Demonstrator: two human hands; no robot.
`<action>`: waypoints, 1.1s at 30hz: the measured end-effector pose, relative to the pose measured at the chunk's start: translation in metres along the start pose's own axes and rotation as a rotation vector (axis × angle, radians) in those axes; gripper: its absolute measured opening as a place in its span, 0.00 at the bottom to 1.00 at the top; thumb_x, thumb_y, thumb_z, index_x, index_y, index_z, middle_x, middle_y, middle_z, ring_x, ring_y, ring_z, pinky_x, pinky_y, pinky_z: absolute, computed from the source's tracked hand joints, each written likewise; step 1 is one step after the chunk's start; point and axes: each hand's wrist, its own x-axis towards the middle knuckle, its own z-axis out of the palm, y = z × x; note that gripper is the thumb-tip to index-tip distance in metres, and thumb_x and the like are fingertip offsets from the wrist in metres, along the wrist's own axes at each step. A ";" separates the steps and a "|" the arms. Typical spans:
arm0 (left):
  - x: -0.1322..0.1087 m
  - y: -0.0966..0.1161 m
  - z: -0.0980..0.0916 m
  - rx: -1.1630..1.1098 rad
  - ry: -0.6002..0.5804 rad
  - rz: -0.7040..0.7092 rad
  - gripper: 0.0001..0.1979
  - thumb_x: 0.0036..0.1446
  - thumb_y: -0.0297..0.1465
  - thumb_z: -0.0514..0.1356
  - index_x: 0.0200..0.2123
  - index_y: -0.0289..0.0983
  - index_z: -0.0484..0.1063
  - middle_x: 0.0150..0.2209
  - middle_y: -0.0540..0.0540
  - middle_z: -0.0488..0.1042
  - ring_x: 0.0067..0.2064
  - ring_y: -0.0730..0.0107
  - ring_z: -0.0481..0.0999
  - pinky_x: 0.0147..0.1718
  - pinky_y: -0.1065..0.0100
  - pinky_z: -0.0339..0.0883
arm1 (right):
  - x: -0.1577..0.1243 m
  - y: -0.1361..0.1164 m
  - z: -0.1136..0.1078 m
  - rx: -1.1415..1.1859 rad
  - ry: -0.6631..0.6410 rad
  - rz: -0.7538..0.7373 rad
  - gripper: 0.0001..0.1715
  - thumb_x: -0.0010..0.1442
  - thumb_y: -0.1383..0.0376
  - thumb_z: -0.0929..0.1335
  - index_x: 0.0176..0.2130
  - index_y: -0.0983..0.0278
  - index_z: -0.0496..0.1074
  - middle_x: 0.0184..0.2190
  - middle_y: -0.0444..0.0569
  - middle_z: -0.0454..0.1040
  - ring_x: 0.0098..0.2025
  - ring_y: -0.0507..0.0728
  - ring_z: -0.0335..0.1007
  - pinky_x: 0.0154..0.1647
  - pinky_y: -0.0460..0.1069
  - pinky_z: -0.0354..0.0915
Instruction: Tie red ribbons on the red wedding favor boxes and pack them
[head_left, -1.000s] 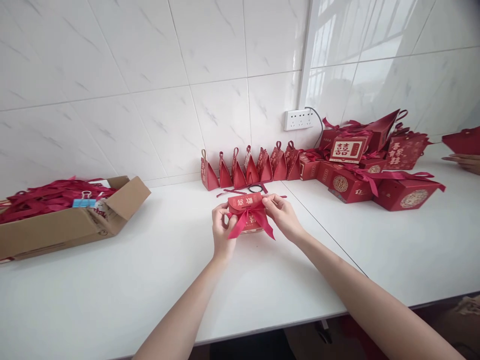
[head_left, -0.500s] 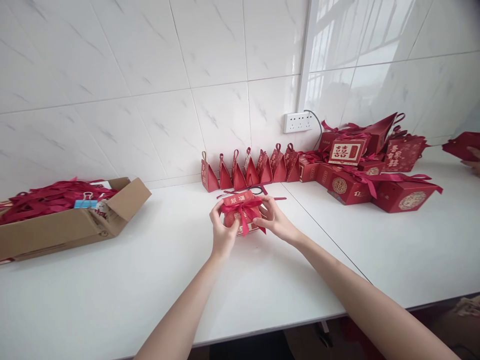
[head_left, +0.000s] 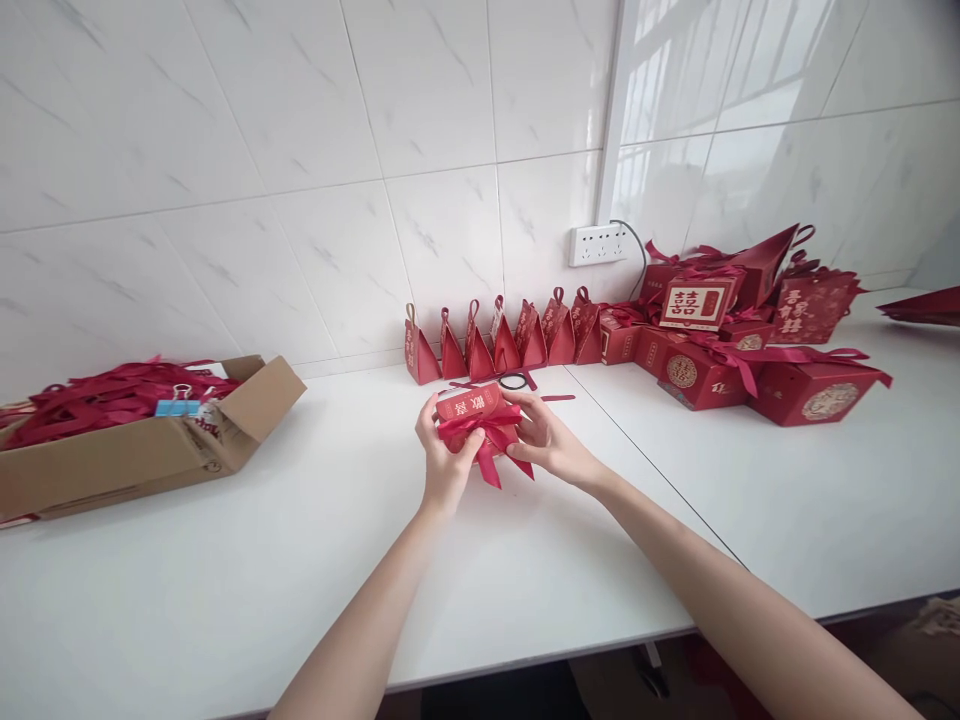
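Note:
Between my two hands is a small red gift box [head_left: 469, 404] with pale characters on it, tilted so its top face shows. A shiny red ribbon [head_left: 491, 432] is tied in a bow around it, its tails hanging toward me. My left hand [head_left: 446, 450] grips the box's left side, thumb on the bow. On the right side my right hand [head_left: 551, 440] holds the box with bent fingers, its thumb near the ribbon tail. Just behind the box lie a black ring [head_left: 514, 381] and thin red strips [head_left: 559, 398] on the white table [head_left: 330, 560].
Several triangular red boxes [head_left: 480, 355] with loops stand in a row along the tiled wall. To the right are piled red gift boxes [head_left: 814, 392] with ribbons. A cardboard box [head_left: 112, 475] of red ribbons sits at left. A power socket [head_left: 598, 245] is on the wall.
The gift box has tipped, so its top face now shows more and its front less. At the far right, another person's hand has gone from view and the red piece there sits lower.

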 end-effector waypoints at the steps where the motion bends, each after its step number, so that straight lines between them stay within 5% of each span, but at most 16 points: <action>1: 0.000 0.000 0.000 -0.043 -0.056 -0.042 0.37 0.48 0.35 0.64 0.59 0.47 0.49 0.55 0.40 0.62 0.48 0.62 0.73 0.39 0.64 0.73 | 0.000 0.000 0.000 -0.006 0.004 -0.003 0.33 0.52 0.63 0.70 0.55 0.53 0.57 0.58 0.50 0.59 0.57 0.59 0.61 0.50 0.55 0.67; 8: -0.003 0.007 0.002 -0.084 -0.299 -0.046 0.43 0.45 0.32 0.66 0.60 0.47 0.45 0.52 0.41 0.69 0.47 0.61 0.75 0.46 0.59 0.71 | 0.006 0.011 -0.002 -0.243 0.453 -0.022 0.14 0.52 0.54 0.69 0.33 0.61 0.68 0.43 0.50 0.72 0.45 0.58 0.69 0.45 0.55 0.68; 14: -0.004 0.010 0.002 -0.070 -0.344 -0.082 0.43 0.45 0.32 0.67 0.60 0.47 0.46 0.48 0.42 0.71 0.44 0.61 0.76 0.43 0.59 0.73 | 0.006 0.004 -0.004 -0.177 0.600 -0.022 0.18 0.51 0.50 0.69 0.29 0.62 0.68 0.30 0.47 0.73 0.35 0.57 0.72 0.40 0.54 0.68; 26: -0.001 0.010 0.004 -0.005 -0.215 -0.111 0.41 0.45 0.33 0.67 0.59 0.48 0.49 0.57 0.42 0.61 0.51 0.61 0.71 0.46 0.63 0.70 | 0.003 0.001 -0.003 -0.435 0.522 0.185 0.22 0.54 0.48 0.64 0.27 0.64 0.70 0.37 0.51 0.73 0.37 0.58 0.69 0.41 0.54 0.65; 33: -0.001 0.009 0.002 0.033 -0.247 -0.099 0.42 0.44 0.36 0.67 0.59 0.47 0.48 0.56 0.42 0.63 0.50 0.61 0.72 0.46 0.62 0.70 | 0.008 0.002 -0.008 -0.135 0.478 0.087 0.21 0.46 0.49 0.71 0.25 0.64 0.67 0.37 0.50 0.73 0.38 0.57 0.70 0.41 0.54 0.67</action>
